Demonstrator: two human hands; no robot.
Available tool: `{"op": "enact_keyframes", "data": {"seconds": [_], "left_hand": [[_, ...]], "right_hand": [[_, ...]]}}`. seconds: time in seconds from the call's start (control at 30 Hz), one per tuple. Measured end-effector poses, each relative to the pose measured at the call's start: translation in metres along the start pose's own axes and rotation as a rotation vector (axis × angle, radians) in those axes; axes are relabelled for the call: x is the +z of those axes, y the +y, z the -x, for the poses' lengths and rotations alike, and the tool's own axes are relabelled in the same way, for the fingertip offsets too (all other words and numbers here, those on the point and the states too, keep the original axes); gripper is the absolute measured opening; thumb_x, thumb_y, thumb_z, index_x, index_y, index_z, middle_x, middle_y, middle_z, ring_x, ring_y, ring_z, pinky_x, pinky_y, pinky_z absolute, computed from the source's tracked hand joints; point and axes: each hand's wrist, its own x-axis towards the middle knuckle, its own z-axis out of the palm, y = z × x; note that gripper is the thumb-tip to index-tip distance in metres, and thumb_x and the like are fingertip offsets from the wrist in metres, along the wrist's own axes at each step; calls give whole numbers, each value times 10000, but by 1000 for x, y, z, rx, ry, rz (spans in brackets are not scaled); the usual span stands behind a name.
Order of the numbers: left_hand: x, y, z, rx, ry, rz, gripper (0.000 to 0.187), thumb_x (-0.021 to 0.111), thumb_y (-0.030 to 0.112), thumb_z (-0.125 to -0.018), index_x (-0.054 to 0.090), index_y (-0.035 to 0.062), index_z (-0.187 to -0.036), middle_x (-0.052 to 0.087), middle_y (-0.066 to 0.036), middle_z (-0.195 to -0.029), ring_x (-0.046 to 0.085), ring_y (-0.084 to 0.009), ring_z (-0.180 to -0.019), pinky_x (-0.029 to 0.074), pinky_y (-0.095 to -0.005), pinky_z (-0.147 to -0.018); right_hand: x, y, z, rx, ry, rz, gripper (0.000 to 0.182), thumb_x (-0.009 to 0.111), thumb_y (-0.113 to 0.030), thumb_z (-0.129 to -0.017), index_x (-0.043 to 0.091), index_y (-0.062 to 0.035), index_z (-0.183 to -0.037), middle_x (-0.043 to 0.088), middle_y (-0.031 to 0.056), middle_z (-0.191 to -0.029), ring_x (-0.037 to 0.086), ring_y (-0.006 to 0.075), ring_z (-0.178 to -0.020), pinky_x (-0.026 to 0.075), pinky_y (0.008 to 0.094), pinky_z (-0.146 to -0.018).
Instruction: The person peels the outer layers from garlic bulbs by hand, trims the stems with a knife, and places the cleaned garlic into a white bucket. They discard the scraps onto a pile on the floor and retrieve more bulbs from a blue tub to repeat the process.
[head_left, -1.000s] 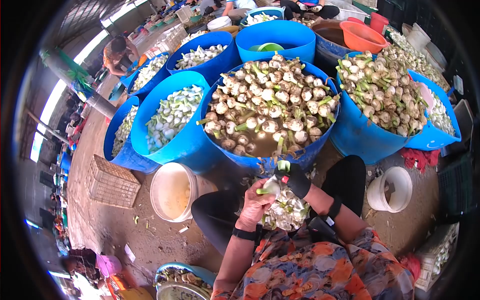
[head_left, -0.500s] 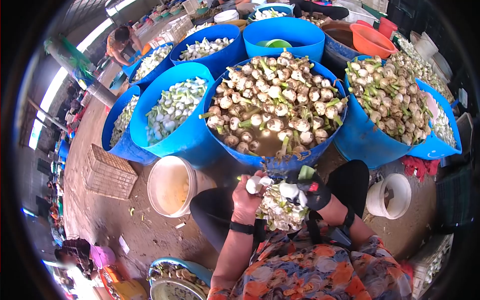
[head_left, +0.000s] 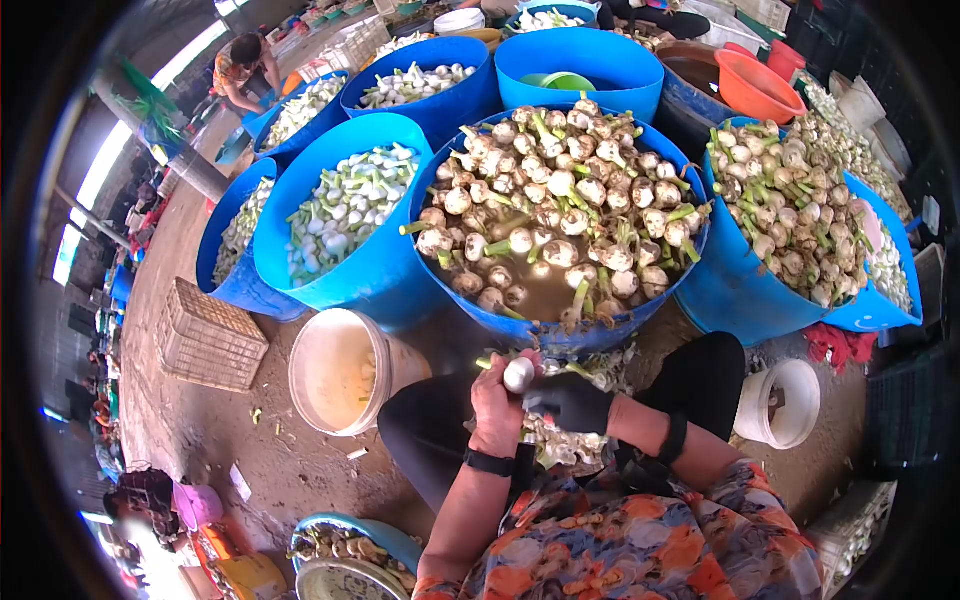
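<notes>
In my bare left hand is a white garlic bulb with a short green stem. The fingers are closed around it, in front of my body. My right hand, in a dark glove, is drawn up against the bulb's right side with its fingers curled. Whatever lies inside that glove is hidden. Pale garlic peelings are heaped below both hands, between my knees. Just beyond stands a large blue tub of unpeeled garlic bulbs in muddy water.
A blue tub of cleaned garlic stands left of the middle tub, and another tub of dirty bulbs to the right. White buckets flank my knees. A wicker-look crate sits farther left. Another person works at the back left.
My right hand has moved left and turned, coming against the bulb in my left hand. The white piece and green piece seen at the glove are out of sight. The view has shifted slightly.
</notes>
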Motion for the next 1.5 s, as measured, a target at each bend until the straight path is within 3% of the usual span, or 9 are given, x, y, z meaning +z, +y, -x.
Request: {"op": "enact_keyframes", "data": {"seconds": [0.17,0.3,0.53,0.7,0.83,0.9,1.1,1.23,1.5], "left_hand": [[-6,39,-4,35,105,186,409,297,328,-966,497,-19,-1049,586,-169,-1031,562,-331,-991,513,-423,-804],[-47,100,-12,213,-19,379,439,292,332,-960,516,-34,-1056,597,-157,-1022,553,-324,-1013,494,-420,-850],[-137,185,-33,427,16,621,430,385,285,-931,455,-95,-1119,546,-231,-1117,544,-357,-1033,479,-476,-884],[-98,206,-5,563,229,1051,589,446,406,-891,347,-83,-1203,477,-274,-1176,470,-364,-1120,442,-503,-916],[-82,150,-19,344,-187,404,390,485,299,-883,463,-32,-1088,541,-217,-1092,505,-333,-1077,455,-450,-891],[-48,125,-17,284,-58,202,233,522,241,-867,529,16,-930,589,-182,-1013,572,-298,-952,497,-413,-818],[16,72,-6,158,-78,-362,479,579,149,-845,383,35,-1266,576,-135,-1045,607,-239,-869,510,-320,-662],[31,50,1,113,-442,-283,570,624,-9,-781,368,38,-1288,571,-100,-1075,601,-230,-928,531,-295,-723],[31,6,24,725,-201,-910,589,749,-5,-651,468,-25,-1168,598,-73,-980,584,-134,-847,503,-266,-744]], "right_hand": [[0,6,-2,52,-193,13,315,544,-43,-736,572,-72,-1048,609,163,-935,593,342,-861,472,405,-762],[-20,16,-26,284,-552,615,197,510,-84,-755,609,-32,-917,631,154,-880,611,342,-835,485,423,-739],[-60,22,-97,413,-25,484,249,594,-209,-717,617,-66,-921,618,184,-869,601,352,-803,469,440,-730],[-33,89,-149,590,-302,440,305,597,-194,-708,603,-51,-977,610,216,-942,593,370,-865,467,428,-748],[-25,113,-154,607,-305,388,287,602,-172,-687,616,-17,-928,620,219,-936,599,364,-870,471,397,-754],[-34,106,-149,572,-324,422,258,616,-156,-680,633,-17,-898,633,205,-904,610,343,-854,475,377,-751],[-71,43,-101,364,189,-31,247,650,-114,-706,631,-2,-926,641,184,-868,633,279,-800,480,337,-707],[-86,2,-71,258,126,-166,209,663,-63,-700,625,-6,-897,648,87,-778,587,123,-700,469,279,-650],[-20,44,-31,398,374,-529,288,611,-338,-809,642,-57,-868,640,90,-709,607,174,-635,473,323,-589]]}}
